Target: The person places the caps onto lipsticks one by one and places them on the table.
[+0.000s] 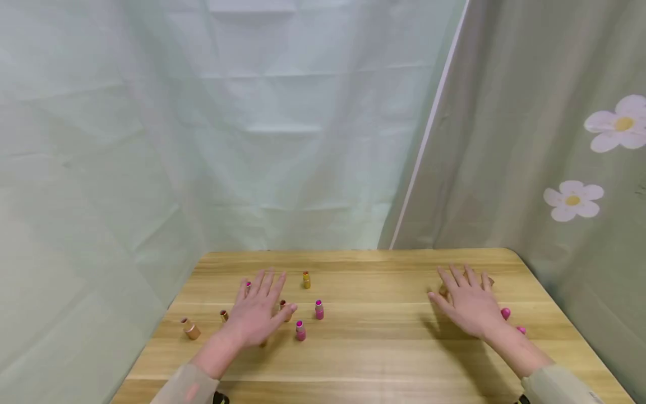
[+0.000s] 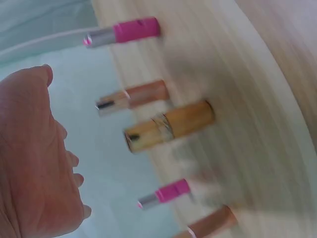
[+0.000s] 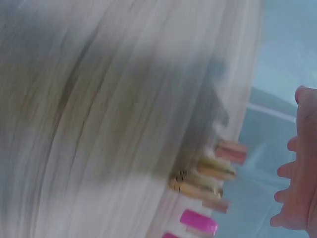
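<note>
My left hand (image 1: 254,317) hovers palm down, fingers spread, over a group of upright lipstick tubes without caps. Beside it stand pink lipsticks (image 1: 319,310), a copper one (image 1: 190,329) and a gold one (image 1: 306,280); the hand partly hides others. In the left wrist view a larger gold lipstick (image 2: 190,120) appears between copper and pink ones. Over on the right, my right hand (image 1: 471,306) is likewise spread, above small pieces that look like lipstick caps. Pink ones (image 1: 506,313) show past its edge; gold (image 3: 195,188) and rose-coloured ones (image 3: 231,151) appear in the right wrist view. Neither hand holds anything.
A wooden table (image 1: 373,348) carries everything, its corners rounded. Pale curtains (image 1: 303,140) hang right behind its far edge and along both sides; the right one (image 1: 494,140) bears white flowers. Bare wood lies between the two groups.
</note>
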A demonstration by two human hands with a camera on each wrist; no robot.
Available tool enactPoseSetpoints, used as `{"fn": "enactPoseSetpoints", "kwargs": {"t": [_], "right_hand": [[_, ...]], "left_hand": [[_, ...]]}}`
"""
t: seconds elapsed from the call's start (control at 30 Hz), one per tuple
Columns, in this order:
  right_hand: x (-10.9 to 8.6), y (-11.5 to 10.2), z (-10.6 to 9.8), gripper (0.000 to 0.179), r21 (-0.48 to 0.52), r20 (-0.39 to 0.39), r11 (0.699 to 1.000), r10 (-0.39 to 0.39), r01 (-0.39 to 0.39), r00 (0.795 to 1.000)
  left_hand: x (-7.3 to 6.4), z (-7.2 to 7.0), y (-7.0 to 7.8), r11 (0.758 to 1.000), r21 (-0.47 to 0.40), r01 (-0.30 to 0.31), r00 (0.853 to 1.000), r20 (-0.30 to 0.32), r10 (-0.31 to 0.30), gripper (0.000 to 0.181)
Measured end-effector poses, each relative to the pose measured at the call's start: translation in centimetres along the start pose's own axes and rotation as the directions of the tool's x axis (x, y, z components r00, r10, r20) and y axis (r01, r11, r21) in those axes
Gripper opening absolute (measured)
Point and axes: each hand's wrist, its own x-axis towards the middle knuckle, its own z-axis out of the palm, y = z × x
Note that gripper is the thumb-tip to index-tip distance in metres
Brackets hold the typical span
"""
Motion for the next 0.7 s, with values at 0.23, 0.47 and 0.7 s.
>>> {"fn": "enactPoseSetpoints", "kwargs": {"t": [0.23,0.47,0.7], "right_hand": [[-1.1,2.5,-2.2,0.071,0.008,-0.063,0.999,0.034,-0.034,0.997],[-2.6,5.1,-3.7,0.067,0.003,-0.125,0.998,0.067,-0.067,0.990],[-3.9,7.1,-4.4,0.067,0.032,-0.106,0.991,0.134,-0.132,0.985]], "left_hand": [[-0.1,-0.9,3.4,0.993,0.050,-0.108,0.994,0.017,0.107,0.080],[-0.6,-1.6,7.3,0.970,0.040,-0.238,0.971,0.046,0.236,0.080],[-1.0,-1.2,10.2,0.926,0.043,-0.375,0.926,0.071,0.372,0.079]]}}
